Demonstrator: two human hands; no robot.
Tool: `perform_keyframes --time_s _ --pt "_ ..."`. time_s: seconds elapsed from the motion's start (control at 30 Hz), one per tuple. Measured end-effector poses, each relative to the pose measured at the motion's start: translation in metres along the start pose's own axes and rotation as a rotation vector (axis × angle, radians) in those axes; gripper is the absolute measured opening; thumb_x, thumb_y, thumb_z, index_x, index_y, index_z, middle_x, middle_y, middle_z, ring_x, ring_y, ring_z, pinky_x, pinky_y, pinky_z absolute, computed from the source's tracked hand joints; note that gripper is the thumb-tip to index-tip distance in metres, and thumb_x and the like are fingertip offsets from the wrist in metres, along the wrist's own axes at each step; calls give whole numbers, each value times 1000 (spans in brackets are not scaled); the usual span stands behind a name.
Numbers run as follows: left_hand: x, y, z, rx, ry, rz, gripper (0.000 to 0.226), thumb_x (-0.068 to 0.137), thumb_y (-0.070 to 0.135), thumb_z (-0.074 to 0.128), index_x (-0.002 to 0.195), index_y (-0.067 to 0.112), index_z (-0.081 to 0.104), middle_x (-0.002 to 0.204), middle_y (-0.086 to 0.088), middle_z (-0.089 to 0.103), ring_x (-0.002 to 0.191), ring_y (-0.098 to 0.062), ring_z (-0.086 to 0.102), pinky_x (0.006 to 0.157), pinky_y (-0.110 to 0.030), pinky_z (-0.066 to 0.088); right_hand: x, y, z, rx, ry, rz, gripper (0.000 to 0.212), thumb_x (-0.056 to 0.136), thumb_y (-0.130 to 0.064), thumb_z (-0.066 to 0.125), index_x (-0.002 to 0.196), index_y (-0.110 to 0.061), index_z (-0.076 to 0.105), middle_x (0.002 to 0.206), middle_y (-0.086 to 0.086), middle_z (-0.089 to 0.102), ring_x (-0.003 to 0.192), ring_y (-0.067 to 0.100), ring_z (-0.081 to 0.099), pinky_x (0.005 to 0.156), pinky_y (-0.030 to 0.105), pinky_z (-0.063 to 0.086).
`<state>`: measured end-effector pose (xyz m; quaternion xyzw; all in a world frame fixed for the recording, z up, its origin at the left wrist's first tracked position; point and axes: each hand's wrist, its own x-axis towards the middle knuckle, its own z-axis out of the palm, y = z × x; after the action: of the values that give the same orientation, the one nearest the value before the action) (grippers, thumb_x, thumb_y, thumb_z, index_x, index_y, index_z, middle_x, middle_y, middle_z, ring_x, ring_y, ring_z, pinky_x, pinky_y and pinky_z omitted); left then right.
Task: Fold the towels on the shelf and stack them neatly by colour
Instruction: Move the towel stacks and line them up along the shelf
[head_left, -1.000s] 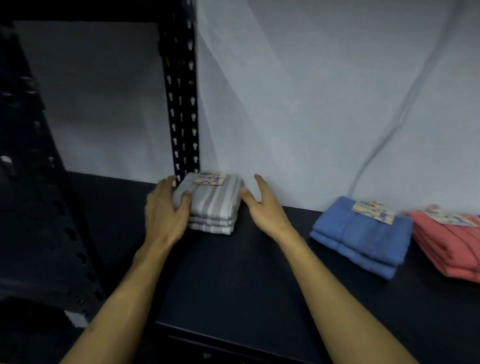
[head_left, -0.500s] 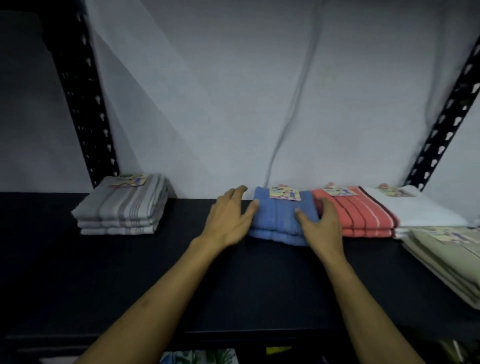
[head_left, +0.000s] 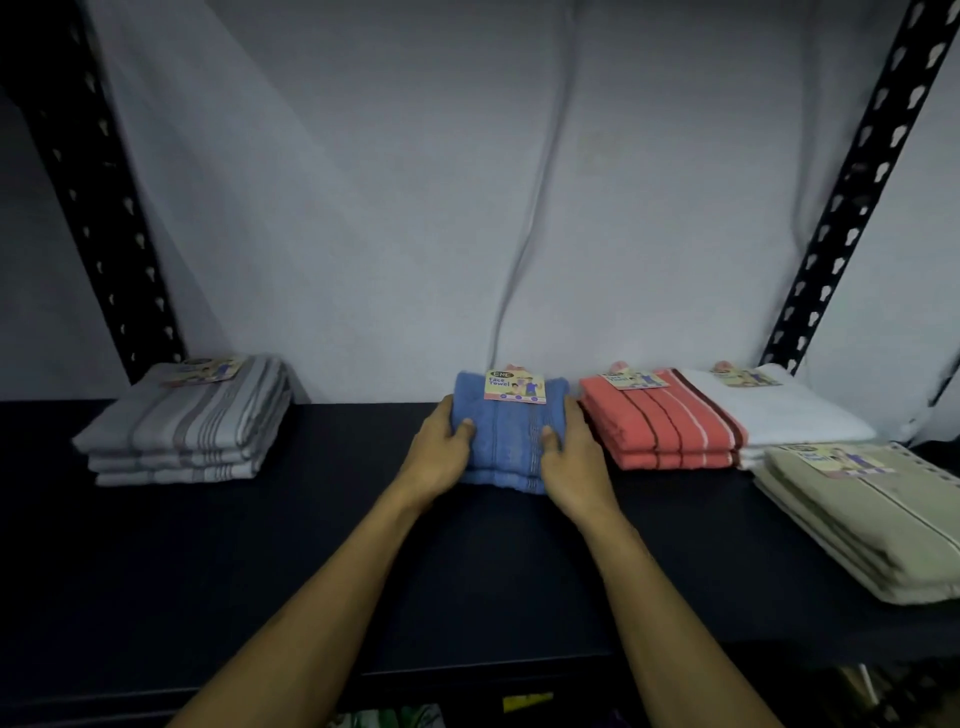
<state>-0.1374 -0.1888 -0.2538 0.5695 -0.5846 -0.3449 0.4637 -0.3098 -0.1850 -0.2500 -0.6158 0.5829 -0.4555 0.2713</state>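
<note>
Both hands are on the blue towels (head_left: 506, 441), a small folded stack sitting at the far edge of the dark shelf (head_left: 311, 545), right up against the pale backdrop (head_left: 415, 208). The left hand (head_left: 439, 454) grips the stack's left side, thumb curled over the top and fingers wrapped round the edge. The right hand (head_left: 571, 462) mirrors it on the right side, thumb on top, fingers tucked against the flank. A paper label (head_left: 515, 386) reading "Face Towel" lies on the far part of the top towel.

Just to the right, the coral striped towels (head_left: 660, 426) sit folded in their own stack, close beside the right hand's fingers. Touching them further right is the white towels stack (head_left: 779, 415), and nearer, at the right edge, the beige towels (head_left: 857, 519) lie in a broader pile angled toward the near side. Well apart on the left, the grey striped towels (head_left: 187, 426) rest in a neat stack by the black perforated upright (head_left: 104, 208). A matching upright (head_left: 852, 208) slants up on the right.
</note>
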Motion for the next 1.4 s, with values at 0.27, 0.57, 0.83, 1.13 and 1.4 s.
perform_keyframes --time_s 0.27,0.57,0.83,1.13,1.4 --pt "-2 6 -10 44 3 105 46 101 5 36 139 24 54 126 8 65 113 1 61 100 -22 49 -19 -14 -3 -34 128 -124 56 100 -3 44 153 -16 36 127 9 59 106 24 60 82 22 41" --pt "-4 6 -10 171 -23 60 59 105 21 49 160 19 26 160 -4 36 144 -20 39 108 -22 31 -23 -14 -10 -15 165 -28 34 96 -12 56 130 -9 54 121 14 61 92 17 52 76 24 42" --pt "-7 7 -23 120 -139 26 67 100 6 52 160 14 23 162 -3 33 145 -13 36 116 -23 29 3 -17 -8 -437 118 -188 49 83 -19 62 129 -8 49 158 15 32 151 31 17 121 49 19" --pt "-21 -3 -31 236 -263 58 65 106 26 48 161 18 15 168 -1 17 155 -20 15 123 -31 18 22 -13 16 -922 -431 -260 64 100 -63 5 158 -39 -1 167 -5 -13 153 19 -16 120 58 -10" --pt "6 33 4 575 -177 252 51 111 34 25 158 14 29 168 -8 19 156 -27 2 126 -51 6 32 -3 -6 -674 -316 -187 54 108 -39 18 159 -22 20 168 3 5 155 22 -7 122 52 -2"
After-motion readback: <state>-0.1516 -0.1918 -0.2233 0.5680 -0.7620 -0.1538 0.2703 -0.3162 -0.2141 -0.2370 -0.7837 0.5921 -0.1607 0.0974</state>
